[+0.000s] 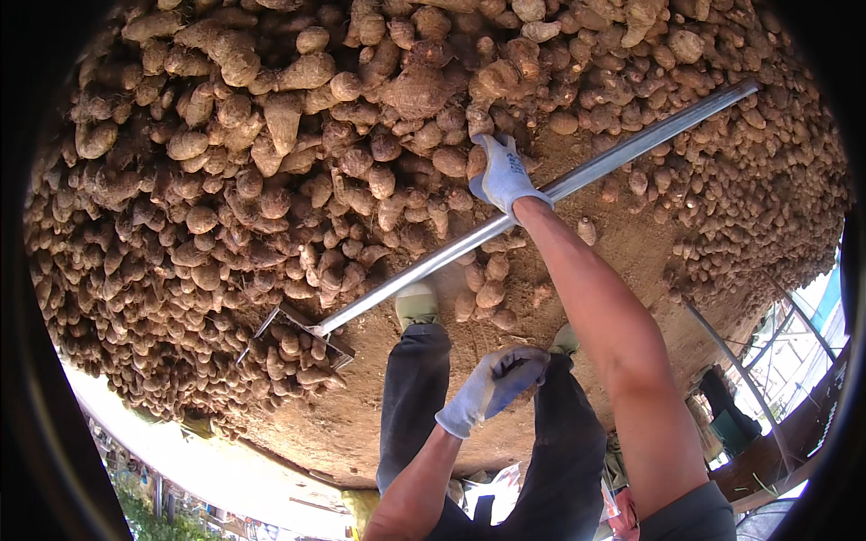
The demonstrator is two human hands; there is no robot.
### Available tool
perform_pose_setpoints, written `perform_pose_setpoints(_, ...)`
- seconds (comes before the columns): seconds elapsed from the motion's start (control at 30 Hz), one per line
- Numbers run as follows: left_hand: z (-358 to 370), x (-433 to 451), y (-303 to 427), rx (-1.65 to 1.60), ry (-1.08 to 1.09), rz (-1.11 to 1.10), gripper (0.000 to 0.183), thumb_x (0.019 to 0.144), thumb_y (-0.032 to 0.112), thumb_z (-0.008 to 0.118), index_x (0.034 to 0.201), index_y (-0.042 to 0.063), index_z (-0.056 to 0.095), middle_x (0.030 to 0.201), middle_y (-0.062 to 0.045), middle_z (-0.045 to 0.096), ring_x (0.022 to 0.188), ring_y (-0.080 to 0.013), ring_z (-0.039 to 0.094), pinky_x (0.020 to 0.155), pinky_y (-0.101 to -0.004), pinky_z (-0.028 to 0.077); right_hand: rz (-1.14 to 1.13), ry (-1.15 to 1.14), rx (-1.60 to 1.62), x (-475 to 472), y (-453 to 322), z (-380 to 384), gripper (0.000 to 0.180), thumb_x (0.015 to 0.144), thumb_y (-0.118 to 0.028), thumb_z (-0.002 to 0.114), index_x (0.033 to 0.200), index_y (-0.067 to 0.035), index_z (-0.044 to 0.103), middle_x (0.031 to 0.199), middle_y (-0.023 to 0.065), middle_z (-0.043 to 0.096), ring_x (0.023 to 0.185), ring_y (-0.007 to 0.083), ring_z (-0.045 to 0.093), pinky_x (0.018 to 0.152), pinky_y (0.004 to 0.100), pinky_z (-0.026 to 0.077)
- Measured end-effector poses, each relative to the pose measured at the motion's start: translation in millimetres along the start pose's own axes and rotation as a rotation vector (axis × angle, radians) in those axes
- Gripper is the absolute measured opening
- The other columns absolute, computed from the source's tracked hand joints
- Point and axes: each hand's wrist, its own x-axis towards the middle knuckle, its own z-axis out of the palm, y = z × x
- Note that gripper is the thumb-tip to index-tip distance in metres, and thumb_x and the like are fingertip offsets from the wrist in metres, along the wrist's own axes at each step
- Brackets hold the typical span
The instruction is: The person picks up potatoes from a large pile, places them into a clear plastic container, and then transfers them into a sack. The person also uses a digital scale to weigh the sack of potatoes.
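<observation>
My right hand [506, 174], in a pale grey-blue work glove, reaches into the edge of a big heap of taro corms [237, 182]. Its fingers curl round a brown corm [476, 162], and a larger knobbly corm cluster [497, 81] lies just beyond. My left hand [497, 384], gloved alike, hangs by my right knee with its fingers curled; whether anything is in it is hidden. A long metal pole [433, 260] slants across the scene, passing beneath my right wrist. At its lower left end is a rectangular metal frame [304, 321] among small corms.
A small group of corms [488, 291] lies on the dirt floor [629, 264] between my feet. Another heap of smaller corms [764, 182] spreads to the right. Metal bars [734, 365] stand at the lower right. A shoe [416, 304] is close to the pole.
</observation>
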Motion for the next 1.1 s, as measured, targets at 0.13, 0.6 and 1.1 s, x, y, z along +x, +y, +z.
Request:
perform_pose_setpoints(0.13,-1.4,-3.3,1.6,0.014,0.016,0.029,0.028,0.104,0.015,0.064,0.127,-0.001,0.066,0.096,-0.001,0.067,0.082,-0.0076,0.060,0.074,-0.0239,0.051,0.099,0.050,0.160,-1.6,-6.6,23.2,0.070,0.080,0.005,0.079,0.142,-0.012,0.052,0.145,0.0173,0.038,0.127,0.0356,0.052,0.108,0.0395,0.050)
perform_pose_setpoints(0.6,-13.7,-12.6,0.3,-0.327,0.363,0.339,0.070,0.099,-0.001,0.061,0.160,0.014,0.029,0.137,-0.010,0.056,0.097,-0.0107,0.061,0.079,-0.0253,0.054,-0.358,-0.183,0.500,-83.9,-9.1,-17.0,0.058,0.074,0.018,0.074,0.126,-0.007,0.066,0.136,0.0051,0.043,0.121,0.0178,0.054,0.095,0.0271,0.056)
perform_pose_setpoints(1.1,-4.7,-9.6,-14.4,-0.104,0.119,0.177,0.063,0.089,-0.008,0.071,0.145,0.006,0.046,0.116,-0.005,0.064,0.087,-0.0119,0.063,0.074,-0.0278,0.054,0.008,-0.227,0.768,-254.8,77.4,-45.8,0.085,0.090,0.007,0.068,0.162,-0.018,0.030,0.155,0.0106,0.045,0.120,0.0159,0.057,0.096,0.0275,0.051)
